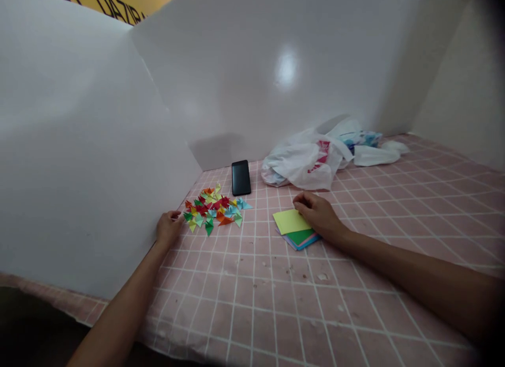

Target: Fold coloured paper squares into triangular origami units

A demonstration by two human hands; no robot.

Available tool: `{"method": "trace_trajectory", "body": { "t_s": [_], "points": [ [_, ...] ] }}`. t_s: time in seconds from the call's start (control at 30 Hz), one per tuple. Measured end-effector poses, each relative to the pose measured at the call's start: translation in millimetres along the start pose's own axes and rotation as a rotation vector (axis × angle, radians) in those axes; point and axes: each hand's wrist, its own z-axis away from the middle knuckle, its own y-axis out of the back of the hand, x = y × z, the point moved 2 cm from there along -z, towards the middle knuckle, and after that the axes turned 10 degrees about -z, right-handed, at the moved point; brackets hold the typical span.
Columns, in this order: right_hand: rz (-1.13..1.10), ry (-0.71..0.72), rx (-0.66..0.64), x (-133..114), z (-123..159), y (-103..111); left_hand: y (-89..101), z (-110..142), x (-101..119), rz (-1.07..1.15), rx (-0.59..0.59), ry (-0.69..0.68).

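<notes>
Where your arms reach across the pink grid-patterned worktop (252, 309), your left hand (169, 229) lies at 11 o'clock, loosely curled, with its fingertips (177, 215) at the edge of the pile of folded paper units (213, 209). You show no visible pinch there, and I cannot tell whether the fingers touch the pile. Red, green, yellow, orange and pale blue units lie heaped together at 11 to 12 o'clock.

Your right hand (319, 215) sits at 1 o'clock, fingers bent downward and resting on the stack of square paper sheets (291, 222), a yellow sheet uppermost. I cannot tell whether it grips them.

A black smartphone (241, 177) lies flat at 12 o'clock beyond the pile. A crumpled white plastic bag (302, 161) with red print sits at 1 o'clock, beyond the stack. A white partition board (98, 146) stands along your left and far side.
</notes>
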Motion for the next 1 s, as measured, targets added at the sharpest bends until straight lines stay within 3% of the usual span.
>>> {"method": "trace_trajectory", "body": {
  "t_s": [0.17, 0.33, 0.43, 0.53, 0.63, 0.7, 0.83, 1.0],
  "points": [
    [-0.009, 0.019, -0.009, -1, 1, 0, -1.6, 4, 6, 0.084, -0.038, -0.030],
    [-0.022, 0.052, 0.024, -9, 0, 1, 27.1, 14, 30, 0.128, 0.172, -0.063],
    [-0.072, 0.119, 0.011, -22, 3, -2, 40.4, 38, 76, 0.179, 0.204, -0.231],
    [-0.192, 0.172, -0.140, -37, 14, -12, 38.2, 82, 139, 0.255, 0.116, -0.467],
    [-0.382, 0.089, -0.303, -46, 26, -22, 31.8, 128, 193, 0.372, 0.015, -0.704],
    [-0.499, 0.041, -0.354, -48, 32, -26, 29.0, 148, 215, 0.430, -0.029, -0.761],
    [-0.516, 0.064, -0.319, -46, 34, -26, 22.1, 160, 230, 0.514, -0.047, -0.717],
    [-0.485, 0.084, -0.197, -40, 33, -24, 5.6, 159, 223, 0.767, -0.131, -0.486]
  ]
}}
